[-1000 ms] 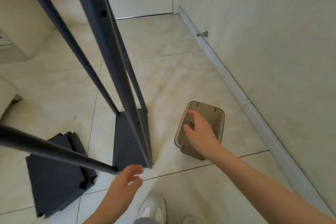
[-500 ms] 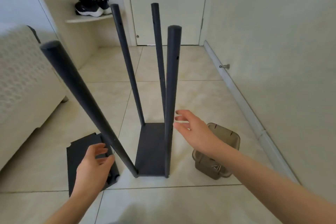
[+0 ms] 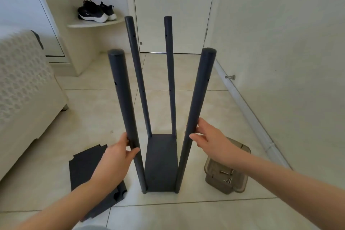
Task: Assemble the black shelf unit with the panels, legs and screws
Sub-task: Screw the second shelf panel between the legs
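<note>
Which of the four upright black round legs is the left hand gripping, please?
The near-left black round leg: the left hand curls round it; the right hand holds the near-right leg.

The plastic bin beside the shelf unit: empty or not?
Not empty. The bin has no lid, and several silver screws lie on its bottom.

sneakers (image 3: 95, 12) on corner shelf (image 3: 93, 24) | door (image 3: 173, 5) | doorstop (image 3: 230, 77) | white sofa (image 3: 22, 89)
</note>
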